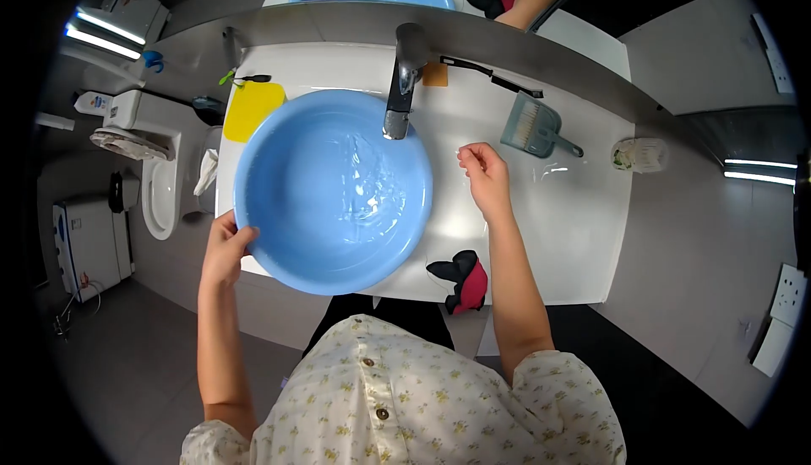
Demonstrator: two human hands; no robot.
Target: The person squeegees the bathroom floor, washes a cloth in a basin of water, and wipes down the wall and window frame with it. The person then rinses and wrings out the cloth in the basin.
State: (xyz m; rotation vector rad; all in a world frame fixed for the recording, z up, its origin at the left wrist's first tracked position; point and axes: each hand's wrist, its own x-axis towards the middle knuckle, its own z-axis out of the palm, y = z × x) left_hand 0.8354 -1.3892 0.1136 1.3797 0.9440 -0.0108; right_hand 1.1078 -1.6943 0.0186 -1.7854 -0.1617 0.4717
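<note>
A large light-blue basin [291,190] with rippling water in it stands on the white counter under the faucet [406,85]. My left hand [226,250] is closed on the basin's lower left rim, thumb over the edge. Right of the basin, apart from it, my right hand [487,179] is over the counter with its fingers curled together. A tiny pale spot shows at its fingertips, too small to name. Near my right forearm, at the counter's front edge, lies a black and red cloth-like item [465,282].
A yellow square sheet [253,111] lies left of the basin. Behind the faucet is an orange-brown square [435,75], and to the right a small dustpan with a brush [536,125]. A mirror runs along the back; a toilet [159,186] stands left.
</note>
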